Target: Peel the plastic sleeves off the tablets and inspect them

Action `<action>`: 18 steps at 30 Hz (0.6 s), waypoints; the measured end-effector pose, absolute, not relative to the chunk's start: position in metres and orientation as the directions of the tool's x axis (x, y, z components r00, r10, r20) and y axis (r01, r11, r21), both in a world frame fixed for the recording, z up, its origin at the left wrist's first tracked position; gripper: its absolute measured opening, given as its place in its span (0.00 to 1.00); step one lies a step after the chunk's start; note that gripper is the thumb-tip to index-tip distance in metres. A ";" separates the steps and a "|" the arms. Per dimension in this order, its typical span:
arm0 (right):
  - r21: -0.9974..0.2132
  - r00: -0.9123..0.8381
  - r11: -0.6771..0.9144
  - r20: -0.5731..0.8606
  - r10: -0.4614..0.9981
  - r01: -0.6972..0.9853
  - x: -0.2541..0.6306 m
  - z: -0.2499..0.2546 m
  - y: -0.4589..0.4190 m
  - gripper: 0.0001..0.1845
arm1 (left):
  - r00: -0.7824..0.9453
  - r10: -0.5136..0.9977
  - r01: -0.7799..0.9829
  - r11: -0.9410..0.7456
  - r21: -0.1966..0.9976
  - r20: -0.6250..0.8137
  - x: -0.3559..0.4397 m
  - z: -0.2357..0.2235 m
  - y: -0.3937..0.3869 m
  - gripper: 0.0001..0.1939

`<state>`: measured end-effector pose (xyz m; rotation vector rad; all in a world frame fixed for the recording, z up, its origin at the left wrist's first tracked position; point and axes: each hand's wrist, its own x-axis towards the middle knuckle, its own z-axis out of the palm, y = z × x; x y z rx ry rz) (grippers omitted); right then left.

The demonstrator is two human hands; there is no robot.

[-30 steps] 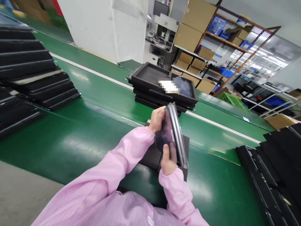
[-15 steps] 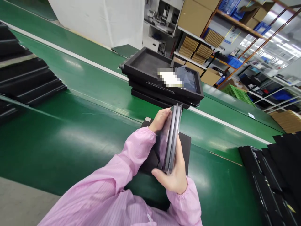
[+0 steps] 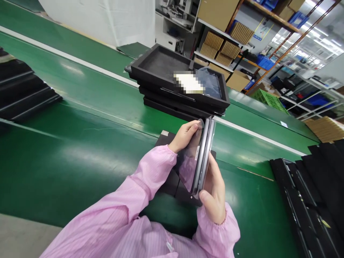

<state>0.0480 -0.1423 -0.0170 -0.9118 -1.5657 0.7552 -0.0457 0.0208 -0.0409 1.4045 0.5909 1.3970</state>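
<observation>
A small stack of flat, glossy dark screen panels (image 3: 190, 166) with clear film stands on edge between my hands. Light grey edges of the panels face me, and a small white label shows on the left face. My left hand (image 3: 184, 136) grips the far upper part, fingers closed on it. On the near right side, my right hand (image 3: 215, 190) holds the stack with its thumb at the lower corner; some of its fingers are hidden behind the panels. Beneath them a flat black case or board (image 3: 168, 188) lies on the green work surface (image 3: 107, 172).
Beyond my hands stands a stack of black trays (image 3: 158, 80), its top one holding a film-covered panel (image 3: 212, 84). Overlapping black trays lie at the left (image 3: 21, 89) and the right (image 3: 303, 190). Shelving with cardboard boxes (image 3: 217, 14) rises behind.
The panels have shifted slightly right in view and turned, showing more of the left face. Clear film now stands out on the right side. The right thumb has moved right, onto the lower corner.
</observation>
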 end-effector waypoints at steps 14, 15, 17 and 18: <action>-0.881 -0.078 0.456 0.450 0.890 0.128 0.045 -0.013 -0.156 0.38 | 0.235 0.860 -0.284 -0.386 0.878 0.454 -0.045 -0.038 0.015 0.38; -0.880 -0.078 0.453 0.447 0.891 0.143 0.045 -0.012 -0.157 0.38 | 0.236 0.857 -0.288 -0.388 0.875 0.458 -0.044 -0.038 0.015 0.38; -0.877 -0.073 0.450 0.444 0.893 0.172 0.044 -0.011 -0.160 0.37 | 0.240 0.854 -0.301 -0.386 0.872 0.461 -0.044 -0.037 0.015 0.38; -0.875 -0.071 0.449 0.444 0.893 0.181 0.044 -0.011 -0.161 0.37 | 0.242 0.854 -0.306 -0.383 0.872 0.460 -0.044 -0.037 0.015 0.38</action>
